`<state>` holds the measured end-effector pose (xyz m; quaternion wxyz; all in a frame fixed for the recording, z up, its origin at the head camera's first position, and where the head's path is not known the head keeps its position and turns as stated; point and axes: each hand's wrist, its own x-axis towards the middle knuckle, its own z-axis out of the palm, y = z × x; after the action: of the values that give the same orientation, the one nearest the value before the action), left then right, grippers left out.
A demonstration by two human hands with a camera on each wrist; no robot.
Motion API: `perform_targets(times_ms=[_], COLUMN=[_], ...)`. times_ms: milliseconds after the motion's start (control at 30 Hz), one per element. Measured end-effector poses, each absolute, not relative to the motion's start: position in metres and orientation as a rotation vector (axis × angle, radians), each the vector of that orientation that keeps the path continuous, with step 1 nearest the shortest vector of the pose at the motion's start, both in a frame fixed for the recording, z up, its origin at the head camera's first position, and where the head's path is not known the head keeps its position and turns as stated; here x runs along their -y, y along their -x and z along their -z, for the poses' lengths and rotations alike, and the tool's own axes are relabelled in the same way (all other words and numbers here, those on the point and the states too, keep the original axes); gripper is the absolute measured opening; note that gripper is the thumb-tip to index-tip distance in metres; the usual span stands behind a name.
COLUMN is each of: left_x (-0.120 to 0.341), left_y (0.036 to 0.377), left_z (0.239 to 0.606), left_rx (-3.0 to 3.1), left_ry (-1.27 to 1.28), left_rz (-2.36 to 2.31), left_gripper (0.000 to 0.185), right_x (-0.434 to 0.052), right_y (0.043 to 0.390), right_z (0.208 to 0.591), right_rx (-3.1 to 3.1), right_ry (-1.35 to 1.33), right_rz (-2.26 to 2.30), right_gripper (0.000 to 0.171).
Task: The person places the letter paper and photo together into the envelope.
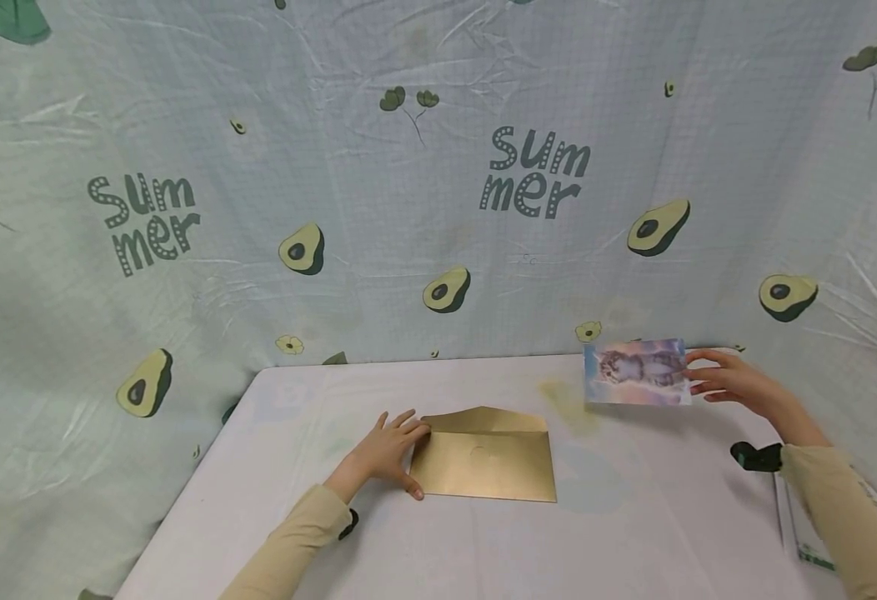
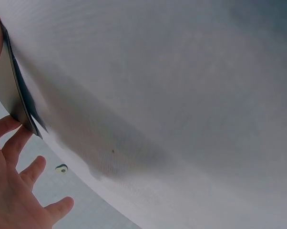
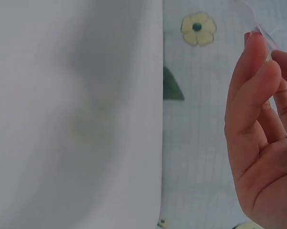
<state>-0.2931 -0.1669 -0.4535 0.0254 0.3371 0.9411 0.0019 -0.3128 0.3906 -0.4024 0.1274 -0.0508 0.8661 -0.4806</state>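
1. One flat gold paper envelope (image 1: 486,466), flap raised at its far edge, lying near the middle of the white cloth-covered table (image 1: 618,533).
2. One glossy rectangular card printed with a grey kitten (image 1: 638,372), held above the table's far right part, well apart from the envelope.
3. Left hand (image 1: 386,452): one, fingers spread and straight, resting on the table with fingertips touching the envelope's left edge. The left wrist view shows that edge (image 2: 17,98) beside the open fingers (image 2: 19,143).
4. Right hand (image 1: 731,383): one, pinching the card's right end between thumb and extended fingers. In the right wrist view the fingers (image 3: 253,95) lie close together with a thin clear edge at their tips.
5. Edges: the table's far edge meets an avocado-print backdrop cloth (image 1: 438,167); its left edge runs diagonally toward the near side.
6. Open room: bare tabletop between envelope and card, and in front of the envelope.
7. One white sheet with a green mark (image 1: 802,533), at the table's right edge beside the right sleeve.
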Motion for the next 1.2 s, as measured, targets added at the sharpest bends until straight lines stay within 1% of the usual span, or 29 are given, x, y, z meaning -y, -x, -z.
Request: perform_targets(times_ms=[167,433,767,967,1200], left_x=[0.167,0.164,0.164,0.165,0.165], left_y=[0.293,0.293,0.293,0.292,0.293], left_z=[0.452,0.452,0.451,0.452,0.453], left_rx=[-2.912,-2.914,-2.925,-2.94,-2.949], left_ry=[-1.048,-1.039,-1.049,-1.057,-1.061], left_rz=[-0.014,0.006,0.018,0.023,0.032], left_gripper=[0.105,0.105,0.105,0.105,0.105], right_x=[-0.367,-0.327,-0.284,-0.262,-0.248], right_y=[0.32,0.332,0.347,0.35,0.359], right_z=[0.405,0.403,0.402,0.406,0.423], right_rx=[-2.532,-2.466,-2.418,-2.404,-2.418], right_ry=[0.157,0.198,0.286,0.378,0.41], right_rz=[1.394,1.457,1.507,1.479,1.432], right_gripper=[0.038,0.044,0.062,0.062,0.057])
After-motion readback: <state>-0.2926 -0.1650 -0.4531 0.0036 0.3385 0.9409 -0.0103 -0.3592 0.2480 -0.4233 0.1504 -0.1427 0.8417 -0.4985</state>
